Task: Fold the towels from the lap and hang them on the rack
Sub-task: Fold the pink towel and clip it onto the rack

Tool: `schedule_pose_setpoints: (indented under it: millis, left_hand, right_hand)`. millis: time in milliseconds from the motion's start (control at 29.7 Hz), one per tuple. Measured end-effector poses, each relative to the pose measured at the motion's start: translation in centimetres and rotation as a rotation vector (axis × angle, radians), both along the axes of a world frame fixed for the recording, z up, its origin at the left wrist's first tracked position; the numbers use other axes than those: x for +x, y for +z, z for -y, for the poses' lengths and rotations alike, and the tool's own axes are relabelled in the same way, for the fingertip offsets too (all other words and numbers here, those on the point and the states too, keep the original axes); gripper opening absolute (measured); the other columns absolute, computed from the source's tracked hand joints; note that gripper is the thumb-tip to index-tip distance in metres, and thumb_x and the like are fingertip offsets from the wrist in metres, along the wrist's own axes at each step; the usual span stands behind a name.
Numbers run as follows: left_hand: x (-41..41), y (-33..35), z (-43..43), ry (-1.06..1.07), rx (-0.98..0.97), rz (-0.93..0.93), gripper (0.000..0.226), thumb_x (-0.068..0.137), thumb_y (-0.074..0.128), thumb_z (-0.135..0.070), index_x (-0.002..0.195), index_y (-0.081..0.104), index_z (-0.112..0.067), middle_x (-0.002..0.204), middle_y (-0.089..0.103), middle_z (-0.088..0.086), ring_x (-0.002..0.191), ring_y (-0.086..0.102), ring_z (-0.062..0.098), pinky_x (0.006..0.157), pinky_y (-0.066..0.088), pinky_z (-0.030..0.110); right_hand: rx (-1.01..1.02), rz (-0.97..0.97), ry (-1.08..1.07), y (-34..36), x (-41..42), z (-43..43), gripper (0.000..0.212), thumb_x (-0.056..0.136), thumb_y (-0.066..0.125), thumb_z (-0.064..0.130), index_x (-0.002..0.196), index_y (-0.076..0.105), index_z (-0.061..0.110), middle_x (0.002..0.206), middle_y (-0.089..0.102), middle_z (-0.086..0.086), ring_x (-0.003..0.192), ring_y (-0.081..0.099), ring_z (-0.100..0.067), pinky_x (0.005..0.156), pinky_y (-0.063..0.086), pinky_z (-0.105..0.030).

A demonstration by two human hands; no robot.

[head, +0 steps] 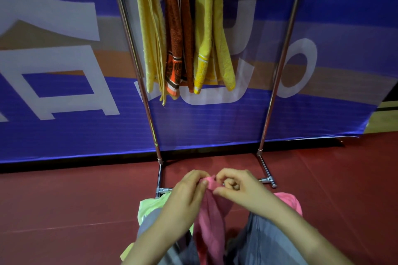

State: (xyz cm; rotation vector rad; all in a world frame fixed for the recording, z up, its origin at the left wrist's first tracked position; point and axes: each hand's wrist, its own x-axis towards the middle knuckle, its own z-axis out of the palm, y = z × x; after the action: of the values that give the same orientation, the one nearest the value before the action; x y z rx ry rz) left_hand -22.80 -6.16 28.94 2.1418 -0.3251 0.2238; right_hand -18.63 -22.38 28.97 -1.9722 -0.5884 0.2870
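Two hands meet in the lower middle of the frame, pinching the same bunched top edge of a pink towel (210,221). The left hand (187,189) nips it between thumb and curled fingers. The right hand (239,187) touches it from the other side, with forefinger and thumb closed on the cloth and the other fingers curled. The pink towel hangs down from that shared pinch, between the wrists and onto the lap over grey trousers (265,243). One light green towel (148,206) lies on the lap too, under the left forearm, making two towels there. Three more hang folded side by side over the top bar of the metal rack (137,60) in the upper middle: a pale yellow towel (150,38), a rust-brown towel (178,28) and a bright yellow towel (210,28). Behind the rack stands a blue banner (64,114), and below it lies a dark red floor (64,211).
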Motion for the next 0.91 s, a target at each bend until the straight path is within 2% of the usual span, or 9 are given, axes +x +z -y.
schedule_pose_setpoints:
  millis: [168,236,303,472,539,640,808,909]
  left_hand:
    - [-0.2,-0.3,0.5,0.061,-0.074,0.019,0.009,0.081,0.041,-0.034,0.079,0.048,-0.038,0.079,0.056,-0.011,0.078,0.051,-0.013,0.069,0.035,0.003]
    - [-0.3,-0.5,0.5,0.063,-0.107,0.008,0.006,0.076,0.048,-0.044,0.079,0.05,-0.039,0.079,0.058,-0.01,0.079,0.054,-0.005,0.068,0.038,0.005]
    - [-0.3,-0.8,0.4,0.066,-0.129,0.001,0.019,0.067,0.049,-0.052,0.08,0.052,-0.039,0.081,0.06,-0.007,0.083,0.057,0.004,0.068,0.043,0.008]
    - [0.0,-0.6,-0.3,0.05,-0.146,0.005,0.014,0.066,0.055,-0.047,0.076,0.059,-0.037,0.079,0.065,0.0,0.079,0.061,0.01,0.066,0.048,0.012]
    - [0.1,-0.2,-0.7,0.014,-0.114,-0.003,0.01,0.07,0.057,-0.041,0.078,0.059,-0.036,0.079,0.065,-0.003,0.077,0.061,0.002,0.066,0.045,0.009]
    - [0.2,0.4,-1.1,-0.021,-0.083,-0.005,0.008,0.075,0.056,-0.026,0.077,0.057,-0.034,0.076,0.061,-0.009,0.072,0.057,-0.008,0.064,0.04,0.004]
    - [0.5,1.0,-1.5,-0.027,-0.104,-0.002,0.012,0.078,0.058,-0.018,0.078,0.058,-0.031,0.073,0.062,-0.01,0.072,0.058,-0.008,0.065,0.041,0.004]
    - [0.6,1.1,-1.9,-0.026,-0.12,-0.013,0.009,0.077,0.057,-0.021,0.077,0.059,-0.029,0.074,0.064,-0.021,0.068,0.056,-0.009,0.063,0.04,0.005]
  right_hand:
    - [0.06,-0.007,-0.01,-0.1,0.1,-0.4,0.023,0.078,0.067,0.014,0.063,0.054,0.026,0.041,0.031,0.01,0.05,0.026,-0.004,0.051,0.024,-0.019]
    - [0.055,-0.007,-0.017,-0.2,0.1,-0.5,0.025,0.079,0.066,0.014,0.062,0.053,0.025,0.04,0.032,0.01,0.049,0.026,-0.003,0.05,0.023,-0.019]
    - [0.034,0.003,-0.014,-0.2,0.1,-0.5,0.025,0.08,0.065,0.014,0.061,0.052,0.026,0.039,0.031,0.011,0.047,0.025,-0.002,0.049,0.022,-0.017]
    - [0.021,-0.01,-0.019,-0.1,0.1,-0.2,0.021,0.077,0.069,0.021,0.063,0.055,0.028,0.042,0.029,0.009,0.048,0.026,-0.006,0.05,0.023,-0.022]
    - [-0.025,-0.061,0.013,0.0,0.4,0.2,0.018,0.076,0.07,0.024,0.065,0.056,0.028,0.04,0.032,0.01,0.046,0.03,-0.006,0.049,0.025,-0.022]
    - [-0.136,-0.12,0.076,0.0,0.9,1.0,0.017,0.076,0.069,0.027,0.066,0.056,0.028,0.033,0.032,0.01,0.036,0.025,-0.003,0.042,0.018,-0.016]
    - [-0.171,-0.26,0.142,-0.5,1.1,1.9,0.018,0.078,0.067,0.029,0.069,0.055,0.019,0.03,0.035,0.01,0.029,0.026,-0.002,0.036,0.02,-0.015]
    - [-0.215,-0.323,0.151,-1.5,1.2,2.5,0.02,0.082,0.064,0.027,0.075,0.054,0.011,0.029,0.038,0.009,0.025,0.032,-0.003,0.032,0.025,-0.015]
